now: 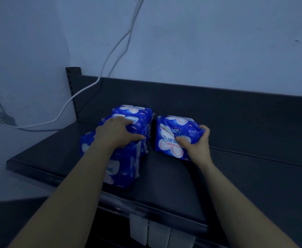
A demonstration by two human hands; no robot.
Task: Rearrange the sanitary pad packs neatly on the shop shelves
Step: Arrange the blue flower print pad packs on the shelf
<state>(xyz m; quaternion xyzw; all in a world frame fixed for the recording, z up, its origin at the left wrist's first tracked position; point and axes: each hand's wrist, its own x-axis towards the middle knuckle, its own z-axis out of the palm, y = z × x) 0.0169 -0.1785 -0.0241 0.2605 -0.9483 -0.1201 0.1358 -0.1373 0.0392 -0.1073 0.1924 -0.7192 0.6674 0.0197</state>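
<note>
Blue sanitary pad packs with white and pink print stand on a dark shelf (164, 176). A row of three packs (127, 158) runs front to back at the left. My left hand (118, 133) lies on top of the middle pack of that row, fingers spread and thumb pressing its right side. A single pack (173, 133) stands upright just right of the row, with a narrow gap between them. My right hand (196, 142) grips this pack at its lower right corner, thumb on the front face and fingers curled round the side.
The shelf's dark back panel (218, 104) rises behind the packs, with a slotted upright (72, 90) at its left end. White cables (96, 83) hang down the wall to a plug at far left. White price-tag holders (157, 233) hang below the front edge.
</note>
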